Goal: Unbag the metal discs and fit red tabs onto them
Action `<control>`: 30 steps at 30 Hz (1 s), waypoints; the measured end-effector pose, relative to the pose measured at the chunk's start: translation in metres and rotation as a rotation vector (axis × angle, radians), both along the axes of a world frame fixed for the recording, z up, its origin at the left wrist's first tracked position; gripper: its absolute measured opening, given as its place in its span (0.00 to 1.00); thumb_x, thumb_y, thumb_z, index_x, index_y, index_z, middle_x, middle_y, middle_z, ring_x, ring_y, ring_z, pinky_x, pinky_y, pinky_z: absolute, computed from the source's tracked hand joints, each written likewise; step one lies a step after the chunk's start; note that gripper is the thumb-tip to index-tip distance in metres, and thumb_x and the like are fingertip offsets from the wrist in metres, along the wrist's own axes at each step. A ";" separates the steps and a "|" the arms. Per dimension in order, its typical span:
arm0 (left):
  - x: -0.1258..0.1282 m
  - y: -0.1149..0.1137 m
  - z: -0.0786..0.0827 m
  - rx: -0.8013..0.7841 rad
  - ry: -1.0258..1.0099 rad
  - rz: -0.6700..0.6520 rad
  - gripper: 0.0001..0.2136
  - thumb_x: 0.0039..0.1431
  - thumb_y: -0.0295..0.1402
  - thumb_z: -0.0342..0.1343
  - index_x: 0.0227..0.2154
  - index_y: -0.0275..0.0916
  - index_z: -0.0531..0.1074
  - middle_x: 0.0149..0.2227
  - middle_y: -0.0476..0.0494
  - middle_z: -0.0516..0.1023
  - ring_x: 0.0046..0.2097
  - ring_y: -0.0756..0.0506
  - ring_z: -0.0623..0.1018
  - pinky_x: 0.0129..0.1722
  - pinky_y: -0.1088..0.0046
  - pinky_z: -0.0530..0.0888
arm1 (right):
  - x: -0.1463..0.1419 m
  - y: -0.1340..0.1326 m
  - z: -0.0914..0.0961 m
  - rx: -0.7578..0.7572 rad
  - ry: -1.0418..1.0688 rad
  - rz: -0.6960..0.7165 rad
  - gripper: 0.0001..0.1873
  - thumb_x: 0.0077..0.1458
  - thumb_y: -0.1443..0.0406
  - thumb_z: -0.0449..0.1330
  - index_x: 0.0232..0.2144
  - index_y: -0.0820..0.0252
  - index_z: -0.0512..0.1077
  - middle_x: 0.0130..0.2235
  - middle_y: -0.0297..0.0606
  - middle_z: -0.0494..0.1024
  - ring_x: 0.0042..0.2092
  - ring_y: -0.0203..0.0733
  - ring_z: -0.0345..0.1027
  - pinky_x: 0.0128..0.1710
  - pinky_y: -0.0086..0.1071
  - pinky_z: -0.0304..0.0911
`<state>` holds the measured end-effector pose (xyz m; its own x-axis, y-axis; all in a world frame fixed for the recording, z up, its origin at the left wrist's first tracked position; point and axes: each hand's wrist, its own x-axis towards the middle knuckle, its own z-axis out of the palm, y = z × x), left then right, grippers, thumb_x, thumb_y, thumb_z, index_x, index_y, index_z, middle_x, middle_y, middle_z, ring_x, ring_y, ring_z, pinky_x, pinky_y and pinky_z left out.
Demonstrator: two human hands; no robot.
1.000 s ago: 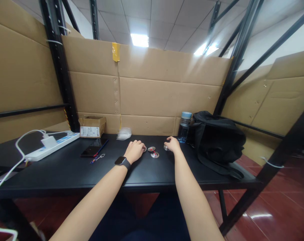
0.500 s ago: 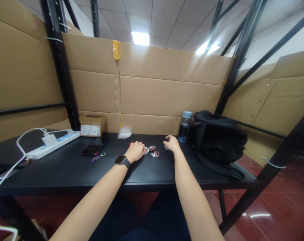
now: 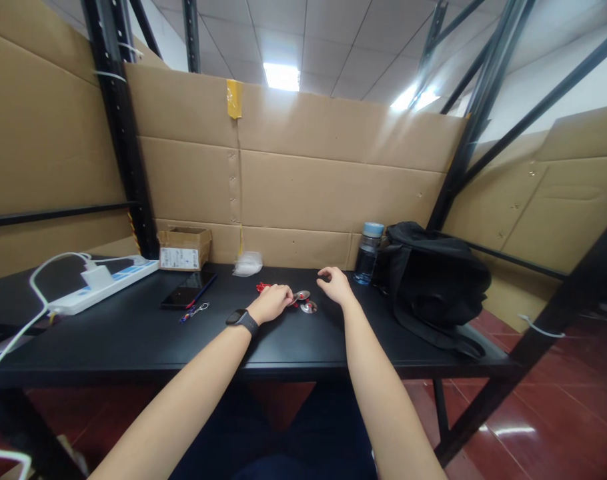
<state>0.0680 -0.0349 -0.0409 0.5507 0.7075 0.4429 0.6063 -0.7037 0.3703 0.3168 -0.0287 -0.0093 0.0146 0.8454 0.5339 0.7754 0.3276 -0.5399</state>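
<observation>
My left hand (image 3: 272, 301), with a black watch (image 3: 244, 321) on its wrist, rests on the black table (image 3: 133, 333) with its fingers curled round something small I cannot make out. Small red pieces (image 3: 261, 287) lie just behind it. Two shiny metal discs with red centres (image 3: 306, 301) sit between my hands. My right hand (image 3: 335, 286) hovers just right of the discs, fingers loosely bent and apart, holding nothing that I can see.
A water bottle (image 3: 369, 252) and a black bag (image 3: 436, 280) stand at the right. A phone (image 3: 188, 290), pen and key ring (image 3: 195, 311) lie at the left, beyond them a power strip (image 3: 101, 283), a small cardboard box (image 3: 184, 249) and a plastic bag (image 3: 247, 265). Cardboard walls surround the table.
My left hand has slid right toward the discs, uncovering the red pieces behind it. My right hand has lifted and moved left, off the small metal piece it was touching.
</observation>
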 end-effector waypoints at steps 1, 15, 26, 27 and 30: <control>0.001 0.001 0.000 -0.059 -0.082 -0.031 0.06 0.65 0.32 0.52 0.35 0.40 0.73 0.37 0.43 0.80 0.40 0.44 0.78 0.44 0.69 0.71 | -0.003 -0.003 0.003 0.016 0.021 0.082 0.11 0.49 0.67 0.63 0.38 0.56 0.78 0.42 0.38 0.77 0.44 0.42 0.72 0.49 0.35 0.67; 0.007 0.007 0.003 -0.260 -0.588 -0.154 0.06 0.60 0.34 0.53 0.36 0.38 0.70 0.36 0.44 0.80 0.38 0.46 0.80 0.41 0.71 0.75 | -0.060 -0.028 0.006 -0.037 0.108 0.615 0.28 0.43 0.69 0.67 0.49 0.53 0.71 0.45 0.34 0.79 0.41 0.38 0.74 0.43 0.30 0.68; -0.005 -0.006 0.016 0.107 -0.326 0.079 0.07 0.61 0.31 0.52 0.36 0.42 0.76 0.35 0.49 0.83 0.34 0.48 0.79 0.37 0.74 0.71 | -0.048 -0.021 0.003 -0.002 0.082 0.486 0.27 0.38 0.72 0.65 0.46 0.56 0.72 0.41 0.33 0.79 0.35 0.36 0.72 0.38 0.29 0.67; -0.009 -0.003 0.017 0.122 -0.324 0.099 0.08 0.62 0.31 0.53 0.38 0.42 0.77 0.36 0.48 0.83 0.36 0.47 0.80 0.39 0.73 0.72 | -0.043 -0.018 0.002 -0.001 0.096 0.440 0.27 0.39 0.70 0.66 0.46 0.56 0.72 0.41 0.34 0.80 0.35 0.36 0.73 0.38 0.29 0.67; -0.028 0.008 0.018 0.131 -0.337 0.221 0.09 0.62 0.33 0.55 0.43 0.42 0.77 0.39 0.47 0.85 0.40 0.45 0.82 0.43 0.71 0.73 | -0.027 -0.009 -0.002 0.020 0.138 0.246 0.24 0.40 0.68 0.68 0.44 0.56 0.73 0.40 0.35 0.80 0.36 0.38 0.73 0.40 0.31 0.68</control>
